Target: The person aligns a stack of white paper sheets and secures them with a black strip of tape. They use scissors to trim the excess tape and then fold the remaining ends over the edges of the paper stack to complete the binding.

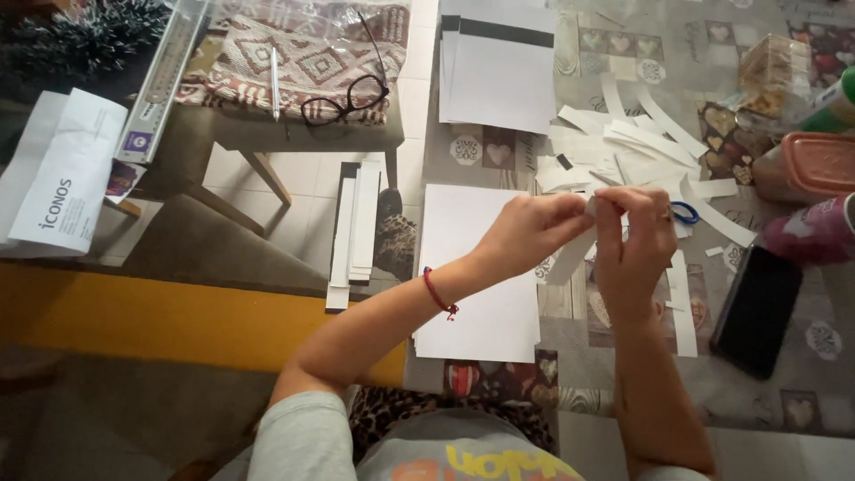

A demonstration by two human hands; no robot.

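While both hands pinch one white paper strip (570, 254) just right of the white sheet (476, 267) — left hand (530, 232), right hand (634, 240), fingers clamped on it — folding looks underway; next calls for a steady crease

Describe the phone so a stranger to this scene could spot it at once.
Start at the patterned tablecloth, on the side of the person's right hand. Just beyond that hand, past the white paper strips, lies the phone. It is a flat black rectangle, the only dark slab among pale paper.
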